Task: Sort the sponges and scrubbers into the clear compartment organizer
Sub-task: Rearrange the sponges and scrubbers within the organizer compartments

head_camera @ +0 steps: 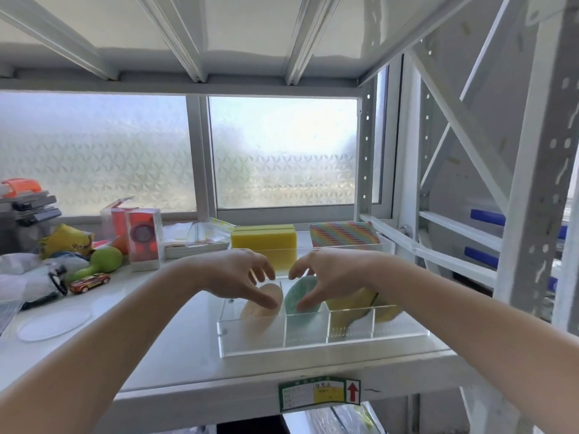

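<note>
The clear compartment organizer (319,346) sits on the white shelf in front of me. A beige round scrubber (255,314) stands in its left compartment, and a teal round scrubber (297,296) stands in the one beside it. Yellow sponges (351,303) fill the compartments to the right. My left hand (238,277) hovers over the beige scrubber with fingers apart. My right hand (329,274) has thumb and fingers around the top of the teal scrubber. Behind them stand a thick yellow sponge (263,241) and a rainbow-striped stack (343,234) in the back section.
On the left of the shelf (175,349) lie a toy car (90,282), a green toy (101,263), red boxed items (142,239) and a clear round disc (53,324). A frosted window is behind. White rack posts (532,214) stand on the right.
</note>
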`<state>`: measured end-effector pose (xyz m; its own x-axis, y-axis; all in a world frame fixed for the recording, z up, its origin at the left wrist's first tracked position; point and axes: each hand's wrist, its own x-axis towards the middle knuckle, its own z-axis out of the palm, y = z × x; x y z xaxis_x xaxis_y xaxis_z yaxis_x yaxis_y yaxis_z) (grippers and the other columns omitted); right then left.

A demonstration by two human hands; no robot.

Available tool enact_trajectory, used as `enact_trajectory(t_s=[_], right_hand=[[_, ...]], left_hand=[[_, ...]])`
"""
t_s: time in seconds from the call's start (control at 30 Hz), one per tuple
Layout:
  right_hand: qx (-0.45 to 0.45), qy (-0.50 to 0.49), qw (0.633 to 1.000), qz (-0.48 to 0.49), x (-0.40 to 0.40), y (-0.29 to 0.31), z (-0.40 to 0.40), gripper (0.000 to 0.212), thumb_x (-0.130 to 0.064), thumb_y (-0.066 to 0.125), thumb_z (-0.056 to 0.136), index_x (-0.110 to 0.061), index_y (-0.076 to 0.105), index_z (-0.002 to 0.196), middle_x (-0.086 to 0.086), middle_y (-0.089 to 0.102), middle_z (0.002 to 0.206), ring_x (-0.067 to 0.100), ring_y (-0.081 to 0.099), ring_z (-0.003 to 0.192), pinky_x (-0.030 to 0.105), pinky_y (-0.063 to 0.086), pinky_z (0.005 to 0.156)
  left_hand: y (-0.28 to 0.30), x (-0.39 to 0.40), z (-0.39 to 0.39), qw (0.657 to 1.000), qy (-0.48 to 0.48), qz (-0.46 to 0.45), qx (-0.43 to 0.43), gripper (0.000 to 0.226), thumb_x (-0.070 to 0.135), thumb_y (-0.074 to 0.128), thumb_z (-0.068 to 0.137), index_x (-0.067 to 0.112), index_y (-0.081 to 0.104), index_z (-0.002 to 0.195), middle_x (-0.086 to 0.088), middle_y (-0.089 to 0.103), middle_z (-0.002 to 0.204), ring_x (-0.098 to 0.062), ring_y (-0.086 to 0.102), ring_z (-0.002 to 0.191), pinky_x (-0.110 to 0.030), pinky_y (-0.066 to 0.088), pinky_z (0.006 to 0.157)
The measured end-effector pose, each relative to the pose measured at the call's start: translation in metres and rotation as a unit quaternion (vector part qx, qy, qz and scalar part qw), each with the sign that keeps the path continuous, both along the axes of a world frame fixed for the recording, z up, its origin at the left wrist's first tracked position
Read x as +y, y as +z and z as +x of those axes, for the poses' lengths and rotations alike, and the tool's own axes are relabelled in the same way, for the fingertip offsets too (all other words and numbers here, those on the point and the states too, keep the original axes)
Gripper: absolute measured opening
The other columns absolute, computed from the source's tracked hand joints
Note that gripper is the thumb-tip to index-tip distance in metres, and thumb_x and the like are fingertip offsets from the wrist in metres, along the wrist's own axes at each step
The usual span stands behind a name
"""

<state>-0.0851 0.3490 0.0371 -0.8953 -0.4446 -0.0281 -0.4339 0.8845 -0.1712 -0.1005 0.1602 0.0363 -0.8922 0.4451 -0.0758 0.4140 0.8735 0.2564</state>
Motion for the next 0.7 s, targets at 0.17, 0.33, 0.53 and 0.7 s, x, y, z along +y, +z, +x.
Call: enact_trajectory(t_s=[0.17,0.33,0.53,0.7], right_hand=[[0.003,-0.002,1.000,0.003,-0.001,0.000,0.002,0.058,-0.042,0.072,0.079,-0.023,0.055,0.130,-0.005,0.055,0.130,0.017,0.053,0.116,0.031,0.044,0.099],[-0.009,0.000,1.000,0.003,0.002,0.002,0.001,0.054,-0.045,0.073,0.076,-0.026,0.059,0.124,-0.009,0.057,0.124,0.014,0.054,0.114,0.035,0.045,0.101],[-0.026,0.000,1.000,-0.001,0.004,0.005,0.002,0.051,-0.046,0.073,0.076,-0.027,0.061,0.122,-0.009,0.058,0.124,0.014,0.054,0.114,0.036,0.045,0.102],[-0.030,-0.004,1.000,-0.002,0.004,0.005,0.002,0.054,-0.046,0.073,0.076,-0.025,0.060,0.125,-0.007,0.058,0.125,0.014,0.054,0.115,0.037,0.045,0.102]], left_hand=[[-0.003,-0.001,0.002,1.000,-0.007,-0.019,-0.018,0.053,0.052,0.069,0.074,0.025,0.060,0.119,0.008,0.060,0.117,-0.010,0.058,0.108,-0.027,0.048,0.096],[-0.003,0.001,0.004,0.999,-0.010,-0.023,-0.032,0.057,0.055,0.068,0.073,0.027,0.058,0.121,0.009,0.059,0.115,-0.012,0.059,0.108,-0.031,0.048,0.099],[0.000,0.007,0.003,0.997,-0.004,-0.072,-0.032,0.063,0.052,0.067,0.077,0.026,0.050,0.132,0.006,0.053,0.134,-0.013,0.055,0.118,-0.028,0.044,0.102],[-0.001,0.011,0.000,0.993,0.007,-0.110,-0.050,0.063,0.045,0.068,0.079,0.025,0.049,0.134,0.003,0.055,0.135,-0.016,0.055,0.119,-0.029,0.044,0.102]])
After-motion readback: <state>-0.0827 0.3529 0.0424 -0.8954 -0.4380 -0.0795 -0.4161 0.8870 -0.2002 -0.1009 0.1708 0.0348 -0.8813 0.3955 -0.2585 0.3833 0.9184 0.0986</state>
